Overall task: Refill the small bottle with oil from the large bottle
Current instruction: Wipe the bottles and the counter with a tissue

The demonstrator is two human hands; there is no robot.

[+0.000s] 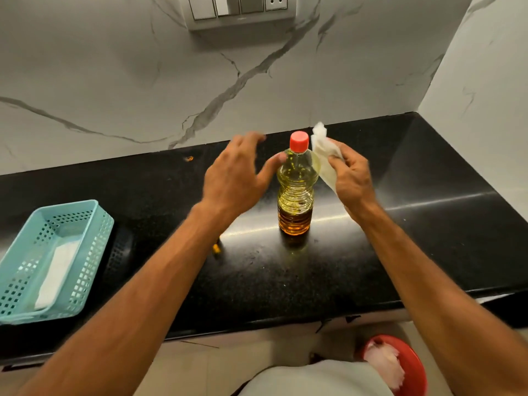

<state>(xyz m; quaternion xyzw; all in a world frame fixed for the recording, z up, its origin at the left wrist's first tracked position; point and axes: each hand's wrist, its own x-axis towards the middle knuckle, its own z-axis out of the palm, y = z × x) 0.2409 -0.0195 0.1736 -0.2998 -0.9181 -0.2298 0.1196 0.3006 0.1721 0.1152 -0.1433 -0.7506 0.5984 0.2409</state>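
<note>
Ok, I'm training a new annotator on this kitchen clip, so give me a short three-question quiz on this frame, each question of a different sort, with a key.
1. True or false: the red cap is on the oil bottle.
2. Which of the hands grips the white tissue? A) left hand B) right hand C) neither
3. Fill in: the blue basket lies on the black ______, on the person's left.

Key
1. True; the bottle stands upright and capped.
2. B; the left hand is spread open beside the bottle, its thumb at the bottle's shoulder.
3. Counter.
</note>
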